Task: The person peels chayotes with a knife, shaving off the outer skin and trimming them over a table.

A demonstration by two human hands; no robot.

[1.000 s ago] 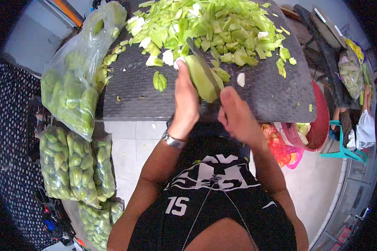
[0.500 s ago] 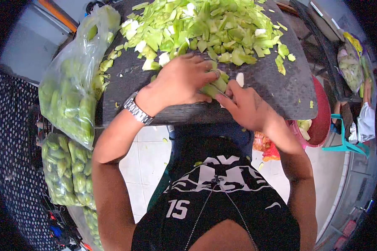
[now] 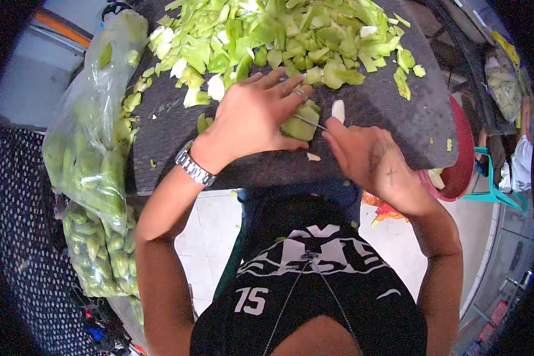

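The left hand (image 3: 252, 115), fingers spread, presses a pale green piece (image 3: 301, 126) onto the bench (image 3: 178, 133) — probably firm but slick, best pinned from above, fingertips clear of the edge. The right hand (image 3: 362, 148) pinches a thin knife (image 3: 308, 121) across it. Beyond lie loose slices (image 3: 267, 35) — light, likely brittle.

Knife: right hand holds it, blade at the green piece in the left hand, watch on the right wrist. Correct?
Wrong wrist: the head view shows the watch on the left wrist. The rest stands: right hand holds the knife, blade at the green piece in the left hand.
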